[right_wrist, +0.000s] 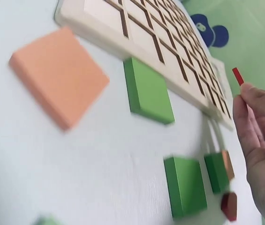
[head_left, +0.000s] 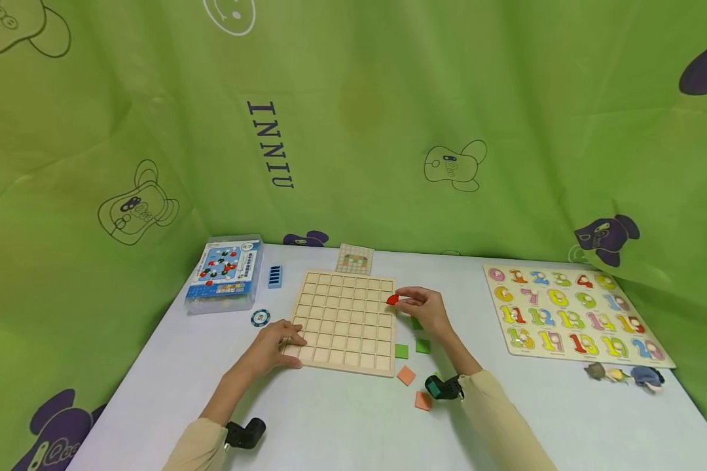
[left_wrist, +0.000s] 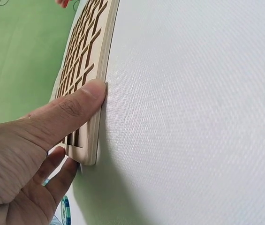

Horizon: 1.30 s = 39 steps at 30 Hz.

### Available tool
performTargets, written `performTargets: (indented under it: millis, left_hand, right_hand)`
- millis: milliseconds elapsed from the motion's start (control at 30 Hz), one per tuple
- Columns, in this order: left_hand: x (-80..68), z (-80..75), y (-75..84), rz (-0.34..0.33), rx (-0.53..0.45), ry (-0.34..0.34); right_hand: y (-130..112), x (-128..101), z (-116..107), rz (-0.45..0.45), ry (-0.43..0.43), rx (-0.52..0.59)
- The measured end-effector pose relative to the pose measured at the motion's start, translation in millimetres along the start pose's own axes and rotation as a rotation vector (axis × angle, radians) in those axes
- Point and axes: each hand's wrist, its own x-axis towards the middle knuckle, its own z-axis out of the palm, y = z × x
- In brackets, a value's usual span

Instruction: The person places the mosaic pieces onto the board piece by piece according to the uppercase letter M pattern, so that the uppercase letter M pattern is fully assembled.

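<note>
A wooden grid board (head_left: 346, 320) with square recesses lies on the table. My left hand (head_left: 273, 343) grips its near left corner; in the left wrist view the thumb (left_wrist: 94, 89) presses on the front rim, with other fingers around the side. Between thumb and fingertips, my right hand (head_left: 425, 311) pinches a red tile (head_left: 393, 299) with a curved edge, held up over the board's right rim. The right wrist view shows this red tile (right_wrist: 238, 76) edge-on. Below that hand lie green tiles (right_wrist: 148, 93) and an orange tile (right_wrist: 59, 77).
A patterned card (head_left: 355, 259) leans behind the board. To the left are a boxed molecule set (head_left: 224, 275), a small blue block (head_left: 275, 277) and a round chip (head_left: 260, 318). A number puzzle board (head_left: 574, 314) lies at the right, with small figures (head_left: 647, 378) before it.
</note>
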Motion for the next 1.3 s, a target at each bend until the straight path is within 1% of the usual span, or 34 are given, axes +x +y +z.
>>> performTargets:
  millis: [233, 367, 467, 600, 833, 1000, 1033, 1100, 1200, 1233, 1300]
  left_hand:
    - [1.1, 1.1, -0.5, -0.005, -0.003, 0.003]
    - [1.1, 1.2, -0.5, -0.020, -0.006, 0.003]
    - [1.0, 0.9, -0.4, -0.032, -0.016, 0.002]
    - [0.7, 0.7, -0.5, -0.030, -0.020, 0.002]
    - [0.3, 0.7, -2.6, 0.002, -0.026, 0.002]
    - [0.4, 1.6, -5.1, 0.028, -0.002, 0.008]
    - [0.4, 1.5, -5.2, 0.030, 0.000, 0.008]
    - [0.2, 1.5, -5.0, 0.025, -0.001, 0.007]
    - [0.4, 2.0, -5.3, 0.014, -0.008, 0.007]
    - [0.7, 2.5, -5.7, 0.008, -0.012, 0.007]
    - [0.9, 3.7, -6.4, -0.003, -0.019, 0.004]
  right_hand:
    - [-2, 6, 17, -0.004, -0.020, 0.007]
    - [-2, 8, 28, -0.016, -0.039, 0.016]
    - [-2, 10, 36, -0.020, -0.040, 0.027]
    - [-1, 14, 49, -0.026, -0.040, 0.043]
    - [1, 18, 70, -0.049, -0.024, 0.042]
    - [-15, 12, 78, -0.065, -0.045, 0.025]
    - [-13, 14, 80, -0.088, -0.045, 0.018]
    - [-10, 17, 84, -0.099, -0.039, -0.005]
    - [3, 24, 91, -0.131, -0.019, -0.014]
    - [7, 27, 94, -0.132, -0.010, -0.025]
    - [5, 27, 98, -0.109, -0.004, -0.036]
